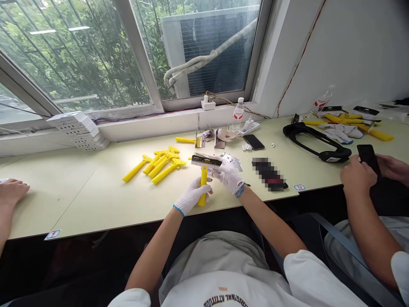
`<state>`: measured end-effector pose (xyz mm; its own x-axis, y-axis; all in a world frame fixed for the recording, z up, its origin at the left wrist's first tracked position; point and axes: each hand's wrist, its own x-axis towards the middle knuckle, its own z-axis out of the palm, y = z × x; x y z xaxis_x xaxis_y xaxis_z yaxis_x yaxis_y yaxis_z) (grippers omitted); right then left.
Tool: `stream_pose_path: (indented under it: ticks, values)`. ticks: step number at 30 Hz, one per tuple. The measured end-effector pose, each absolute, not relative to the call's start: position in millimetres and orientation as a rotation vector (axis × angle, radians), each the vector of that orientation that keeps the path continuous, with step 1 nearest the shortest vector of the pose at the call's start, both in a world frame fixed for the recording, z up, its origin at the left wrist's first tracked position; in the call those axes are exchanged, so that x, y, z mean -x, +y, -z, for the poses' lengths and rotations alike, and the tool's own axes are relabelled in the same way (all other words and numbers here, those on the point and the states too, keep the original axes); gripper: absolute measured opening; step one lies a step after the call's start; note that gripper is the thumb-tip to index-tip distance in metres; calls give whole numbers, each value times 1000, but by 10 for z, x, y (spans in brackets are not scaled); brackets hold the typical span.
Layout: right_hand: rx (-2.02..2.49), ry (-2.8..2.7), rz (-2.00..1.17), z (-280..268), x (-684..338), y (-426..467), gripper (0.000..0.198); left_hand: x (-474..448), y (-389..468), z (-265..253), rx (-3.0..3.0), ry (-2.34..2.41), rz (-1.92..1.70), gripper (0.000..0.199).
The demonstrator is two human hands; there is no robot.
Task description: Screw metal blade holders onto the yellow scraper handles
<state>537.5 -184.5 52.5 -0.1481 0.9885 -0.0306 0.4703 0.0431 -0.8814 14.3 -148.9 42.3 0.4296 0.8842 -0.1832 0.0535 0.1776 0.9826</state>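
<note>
My left hand (191, 197), in a white knit glove, is wrapped round the yellow handle of a scraper (203, 187) held upright above the table's front edge. Across the scraper's head lies a black cardboard sleeve (201, 160) with a yellow mark. My right hand (230, 175), gloved too, has its fingers closed on the right end of that sleeve. Left of my hands lies a loose pile of yellow scraper handles (162, 164). Thin flat metal-looking pieces (235, 162) lie partly hidden behind my right hand.
Behind my hands are opened cardboard packages (220, 140), another yellow handle (185, 140), a water bottle (238, 114) and a phone (254, 142). Further right lies a black headset frame (316, 143). A person's hands (359, 172) hold a phone there; another person's hand (14, 189) rests at far left.
</note>
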Motion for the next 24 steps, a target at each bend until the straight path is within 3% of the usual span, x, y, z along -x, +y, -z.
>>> stream_pose_path:
  ticks: [4,8,11,13,18,22,24]
  values:
    - [1498,-1688,-1015,-316,-5316,-1770,66,-8,-1425,-500,-1379,1111,-696,49]
    - [1520,-1510,-833,-21,-6274,-1564,80,166,-1344,-502,-1470,1186,-642,45]
    - [1347,-1075,-531,207,-6955,-1451,62,260,-1307,-473,-1575,1272,-600,42]
    - [1254,-958,-572,333,-7174,-1417,54,300,-1293,-457,-1702,1338,-611,40]
    - [1216,-949,-643,484,-7278,-1396,55,349,-1279,-433,-2071,1535,-587,35]
    - [1475,-1371,-927,517,-7358,-1377,94,348,-1263,-386,-2173,1627,-508,34]
    - [1508,-1458,-947,511,-7361,-1373,97,339,-1244,-349,-2168,1639,-531,37]
